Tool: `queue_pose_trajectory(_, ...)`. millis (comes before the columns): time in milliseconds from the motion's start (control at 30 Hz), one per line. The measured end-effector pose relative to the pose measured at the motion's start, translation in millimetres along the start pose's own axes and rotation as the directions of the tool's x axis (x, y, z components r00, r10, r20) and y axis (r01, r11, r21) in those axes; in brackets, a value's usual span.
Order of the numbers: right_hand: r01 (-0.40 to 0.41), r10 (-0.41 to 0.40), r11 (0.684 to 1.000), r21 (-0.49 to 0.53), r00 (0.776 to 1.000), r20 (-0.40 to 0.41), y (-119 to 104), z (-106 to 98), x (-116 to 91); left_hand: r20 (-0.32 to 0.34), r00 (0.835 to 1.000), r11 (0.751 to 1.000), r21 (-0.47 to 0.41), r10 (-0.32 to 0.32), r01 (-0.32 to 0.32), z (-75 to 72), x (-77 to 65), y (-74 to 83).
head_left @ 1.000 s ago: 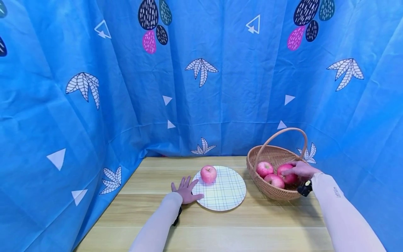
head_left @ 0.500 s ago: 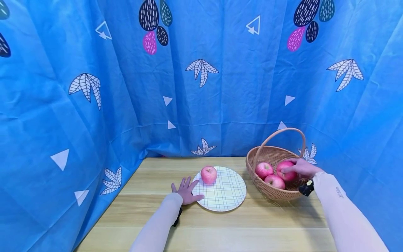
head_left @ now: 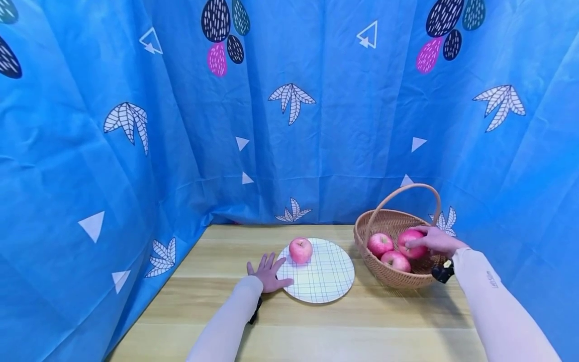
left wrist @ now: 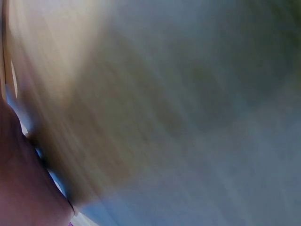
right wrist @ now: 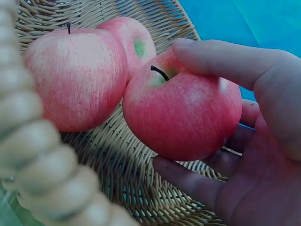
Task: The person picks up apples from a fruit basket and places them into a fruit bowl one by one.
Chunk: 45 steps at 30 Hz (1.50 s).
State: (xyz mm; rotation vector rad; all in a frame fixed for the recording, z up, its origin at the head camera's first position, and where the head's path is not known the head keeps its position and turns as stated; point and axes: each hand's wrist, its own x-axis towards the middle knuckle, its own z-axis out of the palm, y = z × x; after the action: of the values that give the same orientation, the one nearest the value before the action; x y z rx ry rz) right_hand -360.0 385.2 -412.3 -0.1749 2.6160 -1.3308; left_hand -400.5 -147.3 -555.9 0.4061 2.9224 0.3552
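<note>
Before a blue curtain (head_left: 341, 115), a wooden table (head_left: 362, 332) bears a wicker basket (head_left: 393, 278) and a checked plate (head_left: 323, 276); the left hand (head_left: 268, 277) lies spread at the plate's edge, the right hand (head_left: 436, 241) grips an apple (right wrist: 183, 113) inside the basket, seemingly at the grasping step, the next calling for a lift past two neighbouring apples (right wrist: 80, 80)

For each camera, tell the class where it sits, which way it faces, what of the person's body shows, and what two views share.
Head: on the head, facing forward and down at the table, plate and basket; left hand, right hand and sleeves show.
Left wrist: on that wrist, facing a blurred surface, probably the table; a patch of skin shows at left.
Right wrist: on that wrist, facing into the basket; thumb and fingers show.
Shared by head and right wrist: the right hand holding an apple, two more apples.
</note>
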Motion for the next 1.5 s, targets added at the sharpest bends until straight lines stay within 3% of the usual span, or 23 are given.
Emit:
queue_pose_trajectory(300,-0.01,0.008,0.997,-0.082,0.999,-0.033,-8.9,-2.8,-1.5,0.007,1.0,1.0,0.019,0.002,-0.002,2.4,3.9,-1.4)
queue_pose_trajectory(1033,0.032,-0.032,0.999,-0.033,0.999,0.009,-23.1,-10.0,-15.4,0.005,1.0,1.0,0.015,-0.009,0.009,0.0,4.1,-1.0)
queue_pose_trajectory(1500,0.05,-0.052,0.991,-0.128,0.999,-0.009,-36.6,-11.1,-29.2,-0.019,1.0,0.999,0.046,-0.008,0.009,8.9,12.6,-6.6)
